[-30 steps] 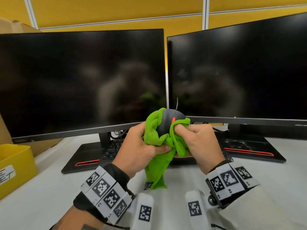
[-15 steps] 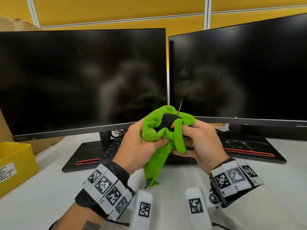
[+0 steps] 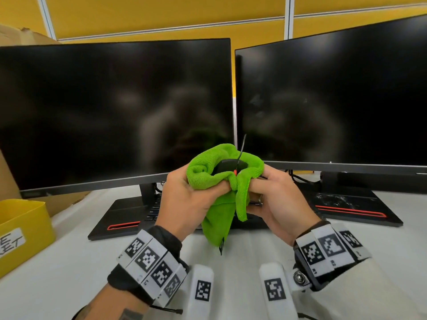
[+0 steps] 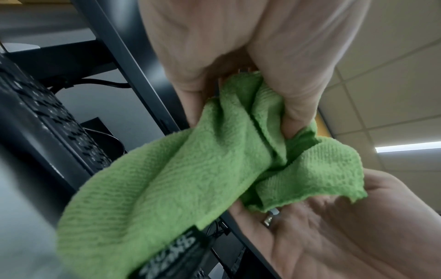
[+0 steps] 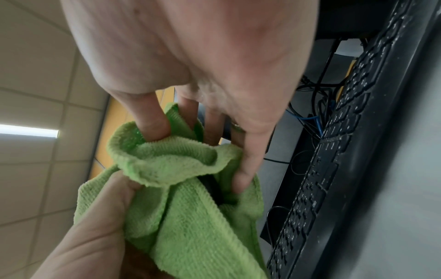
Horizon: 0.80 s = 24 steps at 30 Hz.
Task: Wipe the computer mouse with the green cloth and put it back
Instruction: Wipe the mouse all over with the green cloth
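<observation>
I am gripping the green cloth (image 3: 221, 181) in my left hand (image 3: 187, 204), fingers curled round a bunched fold, thumb pressing it toward the middle. My right hand (image 3: 277, 204) is cupping the computer mouse (image 3: 231, 166) from its right and underside, fingers curled round it through the cloth. Both hands are equally close to the mouse; it is sitting between them, wrapped, only its dark top and red wheel showing. Its long axis is running away from me, cord (image 3: 241, 148) leaving the far end and rising. The whole bundle is hanging in the air above the desk (image 3: 69, 262), in front of the gap between the two monitors (image 3: 115, 112), keyboard (image 5: 334, 169) beyond and beneath. My judgement: wiping is under way, and setting the mouse down means lowering it away from the cloth.
</observation>
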Each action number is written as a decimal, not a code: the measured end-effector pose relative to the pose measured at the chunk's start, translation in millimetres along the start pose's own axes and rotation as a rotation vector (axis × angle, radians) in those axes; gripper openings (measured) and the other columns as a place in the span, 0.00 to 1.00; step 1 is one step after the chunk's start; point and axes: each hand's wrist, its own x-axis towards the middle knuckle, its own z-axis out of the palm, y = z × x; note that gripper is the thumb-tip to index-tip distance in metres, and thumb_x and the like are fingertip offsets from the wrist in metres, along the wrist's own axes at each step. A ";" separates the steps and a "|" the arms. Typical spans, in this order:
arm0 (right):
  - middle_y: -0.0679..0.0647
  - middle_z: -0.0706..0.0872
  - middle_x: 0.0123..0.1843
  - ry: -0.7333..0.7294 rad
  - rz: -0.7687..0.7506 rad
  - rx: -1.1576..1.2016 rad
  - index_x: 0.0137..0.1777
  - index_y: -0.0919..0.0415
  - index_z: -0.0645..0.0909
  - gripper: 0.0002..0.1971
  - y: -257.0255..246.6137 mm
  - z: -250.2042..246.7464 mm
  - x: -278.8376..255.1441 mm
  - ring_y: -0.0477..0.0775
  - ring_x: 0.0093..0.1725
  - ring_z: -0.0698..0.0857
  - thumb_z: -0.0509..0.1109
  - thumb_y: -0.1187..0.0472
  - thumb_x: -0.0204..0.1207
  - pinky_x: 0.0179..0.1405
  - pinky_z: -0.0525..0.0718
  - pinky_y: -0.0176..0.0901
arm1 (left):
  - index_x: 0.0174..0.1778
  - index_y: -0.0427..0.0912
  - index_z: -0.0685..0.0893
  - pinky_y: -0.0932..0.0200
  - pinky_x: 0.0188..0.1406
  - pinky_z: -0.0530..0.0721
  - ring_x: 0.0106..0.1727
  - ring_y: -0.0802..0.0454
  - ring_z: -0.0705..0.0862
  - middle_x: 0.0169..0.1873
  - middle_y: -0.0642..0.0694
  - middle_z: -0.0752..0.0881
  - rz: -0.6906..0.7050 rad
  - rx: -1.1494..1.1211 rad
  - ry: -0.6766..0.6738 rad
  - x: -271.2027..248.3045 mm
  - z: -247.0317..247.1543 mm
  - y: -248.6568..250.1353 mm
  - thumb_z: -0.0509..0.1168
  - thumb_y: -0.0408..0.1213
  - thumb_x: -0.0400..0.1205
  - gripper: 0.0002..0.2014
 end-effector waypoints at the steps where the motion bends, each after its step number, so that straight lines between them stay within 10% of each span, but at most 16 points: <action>1: 0.55 0.97 0.50 0.003 0.000 -0.004 0.66 0.54 0.92 0.18 0.2 -0.2 0.1 0.53 0.43 0.95 0.70 0.71 0.83 0.48 0.94 0.56 | 0.63 0.42 0.93 0.38 0.63 0.91 0.60 0.43 0.94 0.56 0.44 0.96 0.004 0.030 0.011 0.1 0.1 0.2 0.80 0.28 0.79 0.17; 10: 0.66 0.95 0.60 0.048 -0.049 -0.085 0.68 0.58 0.90 0.26 6.8 -4.2 3.4 0.64 0.54 0.94 0.66 0.83 0.78 0.50 0.93 0.59 | 0.65 0.43 0.90 0.48 0.57 0.93 0.57 0.40 0.94 0.54 0.46 0.96 0.011 0.116 -0.087 -1.2 1.4 -0.4 0.76 0.14 0.72 0.28; 16: 0.62 0.96 0.59 0.027 -0.010 -0.048 0.67 0.59 0.91 0.16 5.7 -3.7 0.3 0.63 0.54 0.96 0.66 0.72 0.87 0.45 0.95 0.57 | 0.60 0.46 0.94 0.38 0.56 0.94 0.56 0.41 0.95 0.52 0.45 0.96 0.003 0.056 0.016 -2.5 2.4 0.5 0.79 0.27 0.78 0.16; 24: 0.61 0.94 0.65 -0.049 -0.018 -0.084 0.71 0.57 0.88 0.20 10.3 2.2 -0.4 0.65 0.67 0.92 0.67 0.74 0.86 0.69 0.89 0.67 | 0.52 0.43 0.96 0.48 0.51 0.94 0.49 0.46 0.96 0.45 0.43 0.97 -0.049 0.033 0.182 0.5 1.0 1.7 0.78 0.37 0.81 0.05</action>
